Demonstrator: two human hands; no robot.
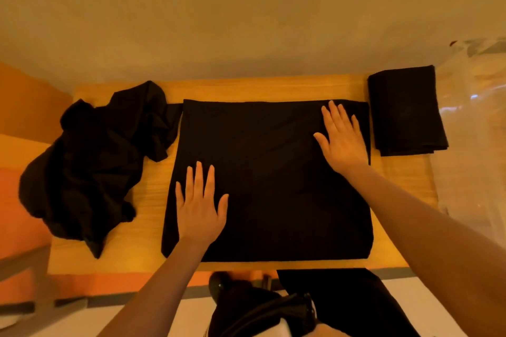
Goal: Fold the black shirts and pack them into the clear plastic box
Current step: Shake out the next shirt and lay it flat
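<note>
The table (153, 249) carries a half-folded black shirt (273, 186) at its middle; both hands, left hand (201, 204) and right hand (342, 137), press it flat, fingers straight. Smoothing seems under way; another fold likely follows. Unfolded shirts (90, 161) are heaped at the left edge, a folded shirt (405, 112) at the far right corner. The clear plastic box (476, 131) beside the right edge: contents unclear.

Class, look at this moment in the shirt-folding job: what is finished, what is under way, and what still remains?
Done: one folded shirt lies at the table's far right, beside the clear plastic box, not yet packed. In hand: the left hand and right hand press flat on a partly folded shirt in the middle. Left: the crumpled pile on the left awaits folding, then all need boxing.
</note>
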